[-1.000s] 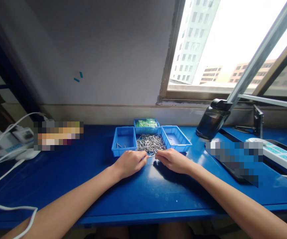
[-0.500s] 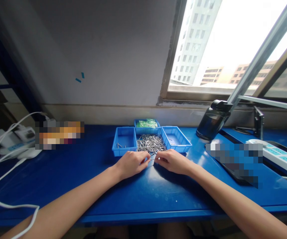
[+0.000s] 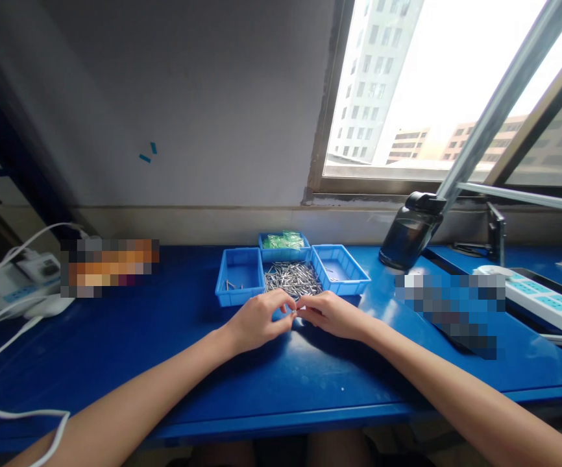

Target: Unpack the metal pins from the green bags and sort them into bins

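My left hand (image 3: pixel 257 319) is closed in a pinch, thumb and forefinger tips together. Opposite it my right hand (image 3: pixel 332 314) pinches too, and the fingertips of both hands meet just in front of the bins. Between them shows a small glint of a small metal pin (image 3: pixel 294 312), mostly covered by the fingers. Right behind the hands lies a heap of small metal pins (image 3: pixel 293 277) in the middle blue bin. The left blue bin (image 3: pixel 223 299) holds a few pins; the right blue bin (image 3: pixel 359 288) also has a few.
A back blue bin (image 3: pixel 262 241) holds green packets (image 3: pixel 283 240). On the right stand a black bottle (image 3: pixel 411 232) and a white power strip (image 3: pixel 537 297), with a blurred-out object nearer. White cables (image 3: pixel 13 412) run along the left, crossing near my left forearm.
My hands have drawn together, so the pin that showed between the fingertips is now nearly covered. The view has shifted slightly to the right. The bins look unchanged.
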The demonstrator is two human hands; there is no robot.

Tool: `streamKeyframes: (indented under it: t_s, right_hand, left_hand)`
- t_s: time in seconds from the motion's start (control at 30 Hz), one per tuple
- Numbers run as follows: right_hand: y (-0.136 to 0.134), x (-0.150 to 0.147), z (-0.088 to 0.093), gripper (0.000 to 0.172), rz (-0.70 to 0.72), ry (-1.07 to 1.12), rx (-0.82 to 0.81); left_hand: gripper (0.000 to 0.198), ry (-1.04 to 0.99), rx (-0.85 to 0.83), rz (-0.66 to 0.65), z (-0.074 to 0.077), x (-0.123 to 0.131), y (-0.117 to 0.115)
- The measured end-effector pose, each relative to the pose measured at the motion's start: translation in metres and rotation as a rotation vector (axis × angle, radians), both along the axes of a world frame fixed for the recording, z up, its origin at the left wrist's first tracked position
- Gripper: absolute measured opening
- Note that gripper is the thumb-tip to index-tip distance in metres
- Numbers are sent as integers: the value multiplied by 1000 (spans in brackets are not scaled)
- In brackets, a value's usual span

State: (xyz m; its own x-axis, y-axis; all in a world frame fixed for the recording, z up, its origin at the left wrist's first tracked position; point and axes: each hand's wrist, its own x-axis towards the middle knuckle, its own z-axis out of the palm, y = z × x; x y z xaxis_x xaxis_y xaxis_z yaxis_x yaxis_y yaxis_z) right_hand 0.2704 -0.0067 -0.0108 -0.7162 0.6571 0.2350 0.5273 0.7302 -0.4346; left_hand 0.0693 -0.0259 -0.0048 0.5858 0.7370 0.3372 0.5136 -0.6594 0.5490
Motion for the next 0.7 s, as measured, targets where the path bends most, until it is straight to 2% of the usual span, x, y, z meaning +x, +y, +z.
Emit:
streamKeyframes:
  t_s: [0.3,0.53,0.7]
  right_hand:
    - [-2,3,4,22,3,-64,19]
    - [0,5,5,28,22,-124,99]
    - [0,4,4,24,30,-134,116]
  left_hand:
    - [12,187,58,69,1,-1,-1]
    - [18,223,41,65,-1,-1,4]
    - [19,219,23,66,-1,-1,4]
